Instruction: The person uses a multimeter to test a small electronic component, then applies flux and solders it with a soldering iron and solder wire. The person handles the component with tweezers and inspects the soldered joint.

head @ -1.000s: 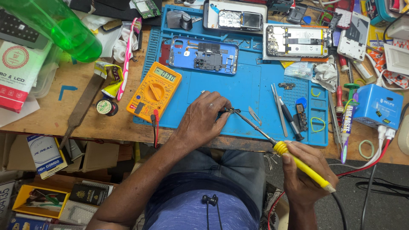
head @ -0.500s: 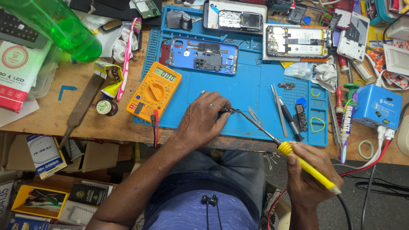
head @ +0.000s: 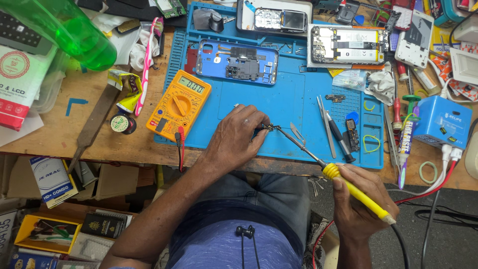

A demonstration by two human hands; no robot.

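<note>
Soldering iron (head: 348, 187) is gripped by the right hand (head: 361, 204); a tiny part (head: 269, 127) is pinched by the left hand (head: 236, 137). Fingertips could be burned if the tip slips.

Bright even overhead light, soft short shadows, sharp focus, slight wide-angle bending at edges

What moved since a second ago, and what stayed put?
The right hand slid up a little with the yellow soldering iron, bringing its tip closer to the small part pinched by the left hand. The left hand, orange multimeter and blue mat stayed as they were.
</note>
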